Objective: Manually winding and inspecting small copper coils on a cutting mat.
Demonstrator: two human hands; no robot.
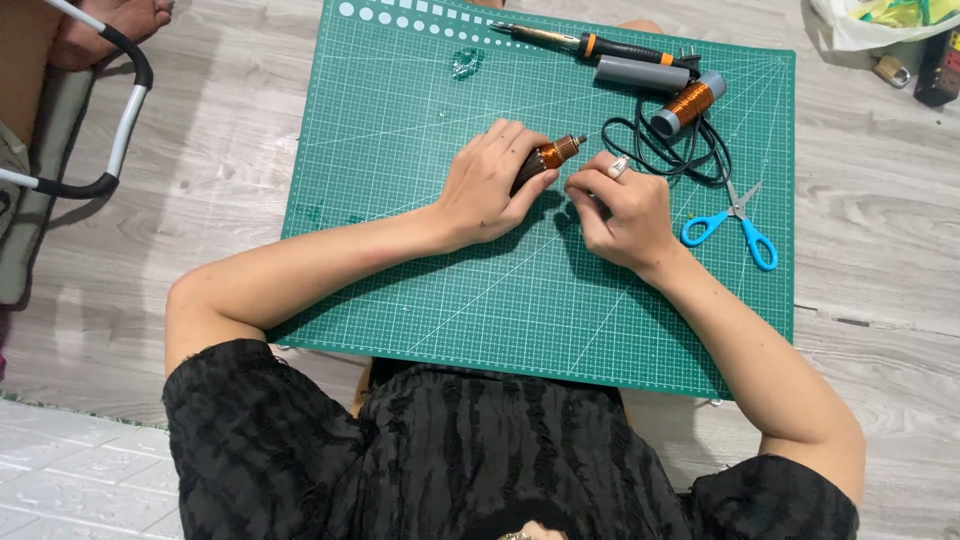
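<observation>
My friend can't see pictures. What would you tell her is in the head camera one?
Seen from above, a person's left hand holds a copper-wound coil on a green cutting mat, while the right hand pinches something too thin to see beside it. Farther back lie a soldering iron, another coil, a black cord and blue scissors.

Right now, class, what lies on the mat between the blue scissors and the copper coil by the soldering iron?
In the head view, the coiled black cord lies between the blue scissors and the copper coil.
</observation>
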